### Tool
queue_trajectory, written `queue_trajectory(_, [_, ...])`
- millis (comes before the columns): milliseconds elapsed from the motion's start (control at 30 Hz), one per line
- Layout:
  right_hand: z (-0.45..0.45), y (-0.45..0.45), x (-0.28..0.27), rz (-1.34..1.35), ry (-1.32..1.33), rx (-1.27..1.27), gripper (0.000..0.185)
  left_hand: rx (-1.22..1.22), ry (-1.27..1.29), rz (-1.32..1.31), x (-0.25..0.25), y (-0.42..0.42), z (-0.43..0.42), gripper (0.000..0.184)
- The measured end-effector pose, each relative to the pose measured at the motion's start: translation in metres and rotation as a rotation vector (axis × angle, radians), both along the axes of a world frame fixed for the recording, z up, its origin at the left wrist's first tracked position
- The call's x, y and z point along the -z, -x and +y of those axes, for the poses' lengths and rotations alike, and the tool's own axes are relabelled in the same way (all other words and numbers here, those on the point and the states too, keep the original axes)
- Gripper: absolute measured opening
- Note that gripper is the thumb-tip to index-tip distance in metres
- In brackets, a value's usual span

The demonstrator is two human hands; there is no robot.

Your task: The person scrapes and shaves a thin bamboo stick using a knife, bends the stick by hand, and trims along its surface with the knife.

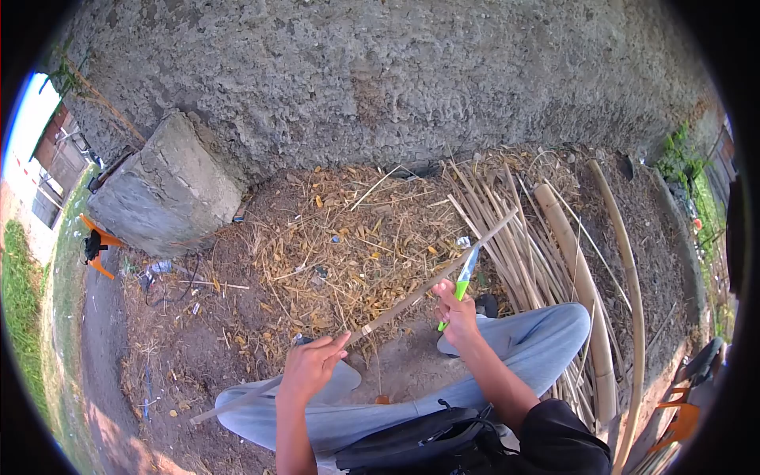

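Note:
A long, thin bamboo strip (412,299) runs slantwise across my lap, from the lower left up to the right. My left hand (313,366) is closed round its lower part, near a pale nick in the strip. In my right hand (457,313) is a knife (467,273) with a bright green handle, its blade pointing up and away from me. The blade lies beside or against the strip; I cannot tell whether they touch. My fingers wrap the handle, and its lower end shows below them.
Split bamboo strips (507,237) lie in a pile at the right, beside a thick bamboo pole (582,293) and a curved pole (625,261). A concrete block (170,190) stands at left against the rough wall (396,79). Dry leaves and shavings (332,261) litter the ground.

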State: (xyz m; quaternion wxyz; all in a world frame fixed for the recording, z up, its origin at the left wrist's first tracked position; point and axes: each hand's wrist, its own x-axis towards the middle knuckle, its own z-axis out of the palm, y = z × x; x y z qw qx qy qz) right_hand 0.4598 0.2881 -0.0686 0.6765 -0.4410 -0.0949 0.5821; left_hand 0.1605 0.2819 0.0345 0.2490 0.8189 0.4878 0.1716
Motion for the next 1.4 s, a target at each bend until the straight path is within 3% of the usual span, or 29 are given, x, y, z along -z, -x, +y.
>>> queue_trajectory(67, [0.000,-0.006,0.007,-0.005,0.022,0.032,0.012,0.052,-0.100,0.073,0.008,-0.003,0.012,0.041])
queue_trajectory(200, [0.002,-0.019,0.011,-0.015,0.022,0.171,0.020,-0.029,-0.013,0.196,0.003,-0.014,0.029,0.046])
queue_trajectory(267, [0.006,-0.023,0.003,0.020,0.027,0.243,0.023,-0.133,-0.444,0.114,0.008,-0.019,0.037,0.052])
queue_trajectory(300, [0.009,-0.027,0.008,0.019,0.026,0.244,0.023,-0.133,-0.445,0.113,0.013,-0.019,0.038,0.052])
queue_trajectory(367, [0.015,-0.044,0.020,-0.032,0.016,0.338,0.022,-0.472,-0.755,-0.042,0.035,-0.016,0.034,0.047])
queue_trajectory(400, [0.017,-0.052,0.020,-0.053,0.001,0.343,0.022,-0.626,-0.738,-0.206,0.069,-0.003,0.037,0.054])
queue_trajectory(433, [0.018,-0.058,0.021,-0.052,0.002,0.341,0.022,-0.628,-0.738,-0.204,0.080,-0.001,0.038,0.054])
queue_trajectory(500, [0.022,-0.068,0.024,-0.058,-0.023,0.381,0.021,-1.076,0.030,-1.061,0.095,0.001,0.040,0.061])
queue_trajectory(533, [0.022,-0.069,0.023,-0.060,-0.023,0.367,0.021,-0.986,0.298,-1.253,0.106,0.016,0.041,0.075])
queue_trajectory(567, [0.023,-0.069,0.023,-0.059,-0.025,0.359,0.021,-0.992,0.291,-1.256,0.120,0.024,0.045,0.075])
queue_trajectory(633, [0.021,-0.067,0.025,-0.056,-0.024,0.334,0.020,-0.725,0.499,-1.695,0.122,0.029,0.046,0.078])
queue_trajectory(700, [0.020,-0.065,0.031,-0.058,-0.041,0.313,0.020,-0.648,0.449,-1.719,0.118,0.034,0.049,0.077])
queue_trajectory(767, [0.016,-0.061,0.022,-0.101,-0.085,0.323,0.019,-0.598,0.320,-1.704,0.100,0.032,0.049,0.065])
queue_trajectory(800, [0.016,-0.058,0.016,-0.126,-0.102,0.327,0.021,-0.659,0.249,-1.630,0.097,0.032,0.047,0.050])
queue_trajectory(933, [0.011,-0.058,0.010,-0.220,-0.066,0.265,0.018,-0.712,0.355,-1.706,0.109,0.053,0.042,0.036])
queue_trajectory(1100, [0.011,-0.054,-0.015,-0.122,-0.071,0.286,0.033,-0.717,0.445,-1.726,0.111,0.066,0.040,0.038])
queue_trajectory(1267, [0.008,-0.058,0.007,-0.004,-0.042,0.230,0.036,-0.748,0.473,-1.848,0.142,0.085,0.037,0.033])
queue_trajectory(1400, [0.012,-0.054,0.005,0.053,0.004,0.218,0.036,-0.842,0.492,-1.849,0.137,0.082,0.040,0.032])
